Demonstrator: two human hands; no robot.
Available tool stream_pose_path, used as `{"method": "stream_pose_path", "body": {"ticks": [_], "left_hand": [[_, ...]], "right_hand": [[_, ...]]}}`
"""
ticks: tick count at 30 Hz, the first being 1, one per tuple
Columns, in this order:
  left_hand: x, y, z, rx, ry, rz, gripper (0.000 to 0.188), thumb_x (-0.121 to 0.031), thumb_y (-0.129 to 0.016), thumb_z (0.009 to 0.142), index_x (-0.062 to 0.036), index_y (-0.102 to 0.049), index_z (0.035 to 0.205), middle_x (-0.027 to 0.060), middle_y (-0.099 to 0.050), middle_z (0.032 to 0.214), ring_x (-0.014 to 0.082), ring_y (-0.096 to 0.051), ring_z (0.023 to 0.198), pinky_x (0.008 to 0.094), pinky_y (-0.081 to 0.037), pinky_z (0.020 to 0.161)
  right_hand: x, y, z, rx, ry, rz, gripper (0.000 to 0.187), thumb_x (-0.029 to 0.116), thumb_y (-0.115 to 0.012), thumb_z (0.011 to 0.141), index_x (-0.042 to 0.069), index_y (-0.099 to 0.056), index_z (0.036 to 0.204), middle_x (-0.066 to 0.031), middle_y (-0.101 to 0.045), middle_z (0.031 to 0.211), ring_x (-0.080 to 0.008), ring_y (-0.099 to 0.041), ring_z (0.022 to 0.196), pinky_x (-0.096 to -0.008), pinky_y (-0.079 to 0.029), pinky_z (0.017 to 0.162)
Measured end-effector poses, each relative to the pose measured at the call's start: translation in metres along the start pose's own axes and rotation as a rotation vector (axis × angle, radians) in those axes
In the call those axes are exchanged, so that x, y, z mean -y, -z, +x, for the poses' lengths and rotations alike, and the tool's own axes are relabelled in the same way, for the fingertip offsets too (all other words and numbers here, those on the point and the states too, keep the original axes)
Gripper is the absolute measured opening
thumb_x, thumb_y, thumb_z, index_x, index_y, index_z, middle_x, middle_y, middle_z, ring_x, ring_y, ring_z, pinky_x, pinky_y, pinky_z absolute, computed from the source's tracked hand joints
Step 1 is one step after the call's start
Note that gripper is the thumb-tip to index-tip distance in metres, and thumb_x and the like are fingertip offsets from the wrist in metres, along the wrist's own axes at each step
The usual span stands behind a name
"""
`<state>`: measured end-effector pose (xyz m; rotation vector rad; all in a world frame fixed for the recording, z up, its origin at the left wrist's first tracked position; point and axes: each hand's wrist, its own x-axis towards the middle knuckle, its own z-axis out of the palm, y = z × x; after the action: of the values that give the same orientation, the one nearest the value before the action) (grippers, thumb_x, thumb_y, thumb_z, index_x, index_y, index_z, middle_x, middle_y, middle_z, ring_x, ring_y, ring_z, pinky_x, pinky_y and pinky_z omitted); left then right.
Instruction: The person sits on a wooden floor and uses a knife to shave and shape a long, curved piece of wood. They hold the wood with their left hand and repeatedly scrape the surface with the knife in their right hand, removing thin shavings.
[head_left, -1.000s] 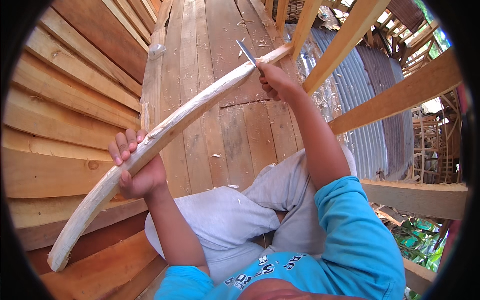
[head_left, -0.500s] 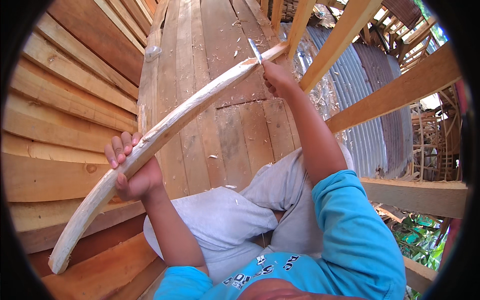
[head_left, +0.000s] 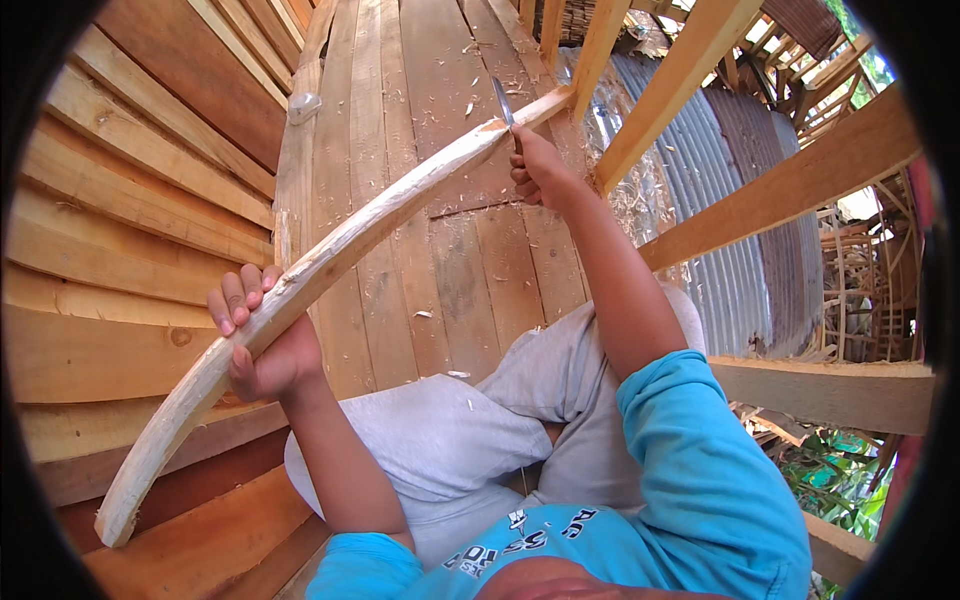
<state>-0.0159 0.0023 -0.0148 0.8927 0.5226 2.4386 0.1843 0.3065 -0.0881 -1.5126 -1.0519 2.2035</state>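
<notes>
- The plank floor point(head_left: 400, 290) runs away in front of the person, who sits on it with folded legs in grey trousers point(head_left: 420, 430) and a blue shirt point(head_left: 700, 470).
- On the left side stands a row of wall boards point(head_left: 120, 245); on the right side, beyond the wooden railing point(head_left: 790, 185), there are corrugated metal sheets point(head_left: 700, 200).
- The long wooden pole point(head_left: 350, 235) lies slantwise before the person, from lower left to upper right. It looks curved (the lens bends straight edges, so I cannot tell how much). Its far end reaches a wooden post point(head_left: 590, 65); whether they touch, I cannot tell.
- The left hand point(head_left: 285, 360) holds the pole, with fingers over the upper side and thumb on the nearer side.
- The right hand point(head_left: 540, 168) has its fingers closed around the handle of the knife point(head_left: 503, 100), whose blade crosses the pole near its far end.
- Small pale shavings point(head_left: 423, 314) are scattered over the floor.
</notes>
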Motion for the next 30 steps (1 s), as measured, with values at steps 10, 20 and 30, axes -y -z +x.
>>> {"method": "stream_pose_path", "body": {"ticks": [10,20,30], "left_hand": [[0.001,0.000,0.000,0.024,0.007,-0.002,0.038,-0.026,-0.080,0.063,-0.0222,-0.049,0.084,-0.0082,-0.051,0.083,0.0120,-0.051,0.090,0.0315,-0.040,0.097],[-0.001,-0.002,-0.006,-0.027,0.004,0.012,0.036,-0.026,-0.079,0.064,-0.0218,-0.048,0.084,-0.0070,-0.051,0.085,0.0126,-0.051,0.090,0.0321,-0.039,0.098],[-0.001,0.004,-0.001,0.045,0.011,-0.001,0.036,-0.027,-0.078,0.065,-0.0216,-0.049,0.084,-0.0057,-0.050,0.085,0.0132,-0.051,0.093,0.0314,-0.039,0.098]], "right_hand": [[-0.002,0.011,0.015,-0.048,-0.001,0.062,0.053,0.061,-0.039,0.095,0.019,-0.030,0.065,0.0066,-0.025,0.053,-0.0067,-0.017,0.040,-0.0266,-0.012,0.038],[0.000,-0.002,-0.003,0.086,0.084,-0.099,0.053,0.061,-0.038,0.096,0.018,-0.033,0.067,0.0074,-0.024,0.052,-0.0078,-0.017,0.039,-0.0272,-0.013,0.038],[-0.004,0.018,0.010,-0.278,0.396,-0.343,0.042,0.042,-0.043,0.102,0.005,-0.054,0.084,-0.0007,-0.042,0.059,-0.0109,-0.033,0.042,-0.0316,-0.026,0.039]]}}
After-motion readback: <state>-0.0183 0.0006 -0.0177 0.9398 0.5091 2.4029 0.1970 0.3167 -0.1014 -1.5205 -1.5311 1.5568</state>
